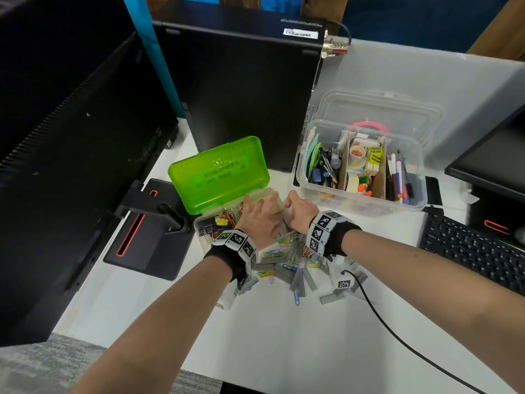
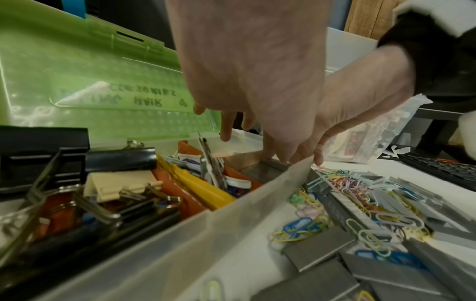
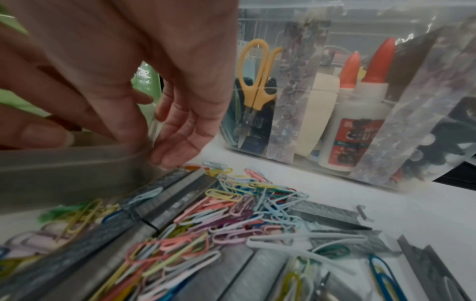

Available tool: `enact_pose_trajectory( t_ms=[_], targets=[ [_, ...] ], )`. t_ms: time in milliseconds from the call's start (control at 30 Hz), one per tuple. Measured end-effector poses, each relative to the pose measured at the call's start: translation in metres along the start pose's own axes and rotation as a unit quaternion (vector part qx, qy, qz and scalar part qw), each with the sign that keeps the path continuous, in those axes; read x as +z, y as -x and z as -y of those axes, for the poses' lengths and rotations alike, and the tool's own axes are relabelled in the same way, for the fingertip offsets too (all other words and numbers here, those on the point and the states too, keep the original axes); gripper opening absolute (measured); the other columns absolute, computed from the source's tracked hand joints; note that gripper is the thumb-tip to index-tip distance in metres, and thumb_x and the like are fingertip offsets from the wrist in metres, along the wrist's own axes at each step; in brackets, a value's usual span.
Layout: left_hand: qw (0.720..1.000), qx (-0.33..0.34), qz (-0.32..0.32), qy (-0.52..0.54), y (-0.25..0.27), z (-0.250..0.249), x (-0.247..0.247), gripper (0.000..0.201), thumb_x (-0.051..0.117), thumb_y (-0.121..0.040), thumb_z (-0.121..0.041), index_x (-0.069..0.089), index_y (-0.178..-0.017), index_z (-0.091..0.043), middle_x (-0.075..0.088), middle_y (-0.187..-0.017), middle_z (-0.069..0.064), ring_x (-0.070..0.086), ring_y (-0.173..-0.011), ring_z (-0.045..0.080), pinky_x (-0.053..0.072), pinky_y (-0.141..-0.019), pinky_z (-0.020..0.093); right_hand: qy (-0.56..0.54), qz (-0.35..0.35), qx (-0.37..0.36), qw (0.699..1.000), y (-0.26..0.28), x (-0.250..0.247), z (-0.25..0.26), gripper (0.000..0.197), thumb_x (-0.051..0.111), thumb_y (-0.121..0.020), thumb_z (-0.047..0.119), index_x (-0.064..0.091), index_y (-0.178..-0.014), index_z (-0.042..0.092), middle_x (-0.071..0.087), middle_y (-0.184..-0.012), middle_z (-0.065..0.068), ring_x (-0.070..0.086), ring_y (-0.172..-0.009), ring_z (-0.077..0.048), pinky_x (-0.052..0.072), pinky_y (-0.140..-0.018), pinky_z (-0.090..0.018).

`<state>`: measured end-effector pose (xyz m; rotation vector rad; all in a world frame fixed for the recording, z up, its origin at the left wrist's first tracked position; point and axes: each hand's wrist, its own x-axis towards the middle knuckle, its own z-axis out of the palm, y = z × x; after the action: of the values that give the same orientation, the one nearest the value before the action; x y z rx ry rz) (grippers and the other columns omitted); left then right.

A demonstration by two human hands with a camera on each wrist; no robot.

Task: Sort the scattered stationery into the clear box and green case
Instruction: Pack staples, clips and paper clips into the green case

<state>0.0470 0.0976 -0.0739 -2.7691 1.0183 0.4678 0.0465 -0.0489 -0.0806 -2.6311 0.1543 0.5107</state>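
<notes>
The green case (image 1: 218, 172) stands open, its lid up and its frosted base (image 2: 231, 213) holding binder clips (image 2: 77, 183). My left hand (image 1: 260, 203) reaches into the base's right end. Its straight fingers rest on a tan cardboard box (image 1: 274, 204) and the grey staple strips (image 2: 262, 171) inside it. My right hand (image 1: 295, 206) is at the case's right corner, thumb on the rim and fingers (image 3: 175, 150) against the outer wall. Loose paper clips (image 3: 244, 205) and staple strips (image 3: 180, 195) lie on the table just in front. The clear box (image 1: 412, 194) stands to the right, full of stationery.
A monitor (image 1: 71, 166) and its base (image 1: 147, 231) fill the left side. A black computer tower (image 1: 241, 95) stands behind the case. A keyboard (image 1: 477, 251) lies at the right, and a black cable (image 1: 383, 317) crosses the white table. The clear box's lid (image 1: 377, 109) leans behind the box.
</notes>
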Motion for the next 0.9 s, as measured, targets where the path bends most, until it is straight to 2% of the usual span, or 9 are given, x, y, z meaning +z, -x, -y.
enact_pose_trajectory(
  t_ms=[233,300,433,567,633,700,733,800,900],
  targets=[
    [1.0,0.001,0.017,-0.003,0.0,0.001,-0.004,0.05,0.022,-0.099,-0.053,0.034,-0.145,-0.038,-0.007,-0.161,0.006,0.019,-0.143,0.031,-0.002,-0.113,0.064,0.016,0.001,0.005,1.0,0.002,-0.002,0.004,0.039,0.059,-0.078,0.001,0.03,-0.098,0.018,0.052,-0.085,-0.01,0.052,-0.082,-0.028,0.037,-0.065,-0.031],
    [1.0,0.001,0.026,-0.003,0.0,0.0,-0.006,0.051,0.023,-0.098,-0.053,0.033,-0.145,-0.037,-0.007,-0.16,0.006,0.019,-0.143,0.031,-0.001,-0.113,0.064,0.023,0.01,0.016,1.0,0.003,-0.004,0.005,0.041,0.062,-0.077,0.001,0.032,-0.1,0.017,0.05,-0.087,-0.01,0.05,-0.08,-0.027,0.038,-0.066,-0.032],
    [1.0,-0.001,0.031,0.003,0.001,-0.001,-0.01,0.053,0.023,-0.097,-0.055,0.031,-0.146,-0.037,-0.006,-0.161,0.007,0.021,-0.142,0.032,0.001,-0.113,0.065,0.029,0.007,0.033,0.999,0.006,-0.004,0.008,0.034,0.056,-0.081,0.0,0.039,-0.108,0.013,0.045,-0.092,-0.011,0.052,-0.087,-0.032,0.041,-0.072,-0.036],
    [0.999,-0.002,0.036,-0.005,-0.001,-0.005,-0.01,0.055,0.022,-0.097,-0.057,0.028,-0.148,-0.036,-0.008,-0.161,0.006,0.022,-0.142,0.031,0.0,-0.113,0.065,0.016,0.008,0.036,0.999,0.007,-0.005,0.008,0.038,0.059,-0.081,0.002,0.041,-0.113,0.01,0.053,-0.096,-0.014,0.058,-0.092,-0.035,0.043,-0.071,-0.036],
    [0.999,-0.002,0.044,-0.004,-0.001,-0.005,-0.011,0.053,0.023,-0.098,-0.054,0.032,-0.146,-0.034,-0.006,-0.161,0.007,0.025,-0.141,0.032,0.002,-0.113,0.064,-0.008,0.018,0.03,0.999,0.009,-0.007,0.006,0.042,0.062,-0.079,0.004,0.04,-0.114,0.011,0.059,-0.098,-0.016,0.059,-0.091,-0.034,0.046,-0.073,-0.037],
    [1.0,0.001,0.027,0.005,0.001,-0.005,-0.015,0.046,0.028,-0.1,-0.046,0.044,-0.139,-0.029,0.009,-0.159,0.01,0.032,-0.136,0.032,0.011,-0.114,0.059,-0.039,0.022,0.013,0.999,0.014,-0.012,0.002,0.043,0.064,-0.079,0.009,0.041,-0.116,0.012,0.062,-0.098,-0.016,0.06,-0.09,-0.032,0.048,-0.076,-0.038],
    [1.0,0.004,-0.005,0.011,0.002,-0.006,-0.017,0.041,0.031,-0.1,-0.041,0.052,-0.131,-0.024,0.024,-0.153,0.013,0.04,-0.129,0.031,0.021,-0.112,0.053,-0.048,0.018,0.004,0.999,0.016,-0.016,-0.001,0.041,0.063,-0.081,0.011,0.042,-0.116,0.012,0.063,-0.097,-0.015,0.06,-0.089,-0.031,0.049,-0.077,-0.037],
    [0.994,0.014,-0.094,0.046,0.006,-0.01,-0.021,0.033,0.036,-0.098,-0.033,0.06,-0.11,-0.016,0.048,-0.126,0.01,0.051,-0.108,0.027,0.037,-0.096,0.041,-0.068,0.005,-0.01,0.998,0.023,-0.025,-0.009,0.033,0.061,-0.084,0.013,0.048,-0.114,0.012,0.063,-0.094,-0.011,0.059,-0.086,-0.027,0.047,-0.076,-0.033],
    [0.979,0.043,-0.168,0.109,0.014,-0.023,-0.025,0.028,0.038,-0.098,-0.029,0.059,-0.102,-0.01,0.055,-0.102,0.008,0.057,-0.089,0.024,0.048,-0.077,0.038,-0.103,-0.006,-0.003,0.995,0.037,-0.036,-0.027,0.015,0.06,-0.088,0.013,0.058,-0.103,0.012,0.059,-0.087,-0.007,0.056,-0.075,-0.021,0.046,-0.068,-0.03]
  ],
)
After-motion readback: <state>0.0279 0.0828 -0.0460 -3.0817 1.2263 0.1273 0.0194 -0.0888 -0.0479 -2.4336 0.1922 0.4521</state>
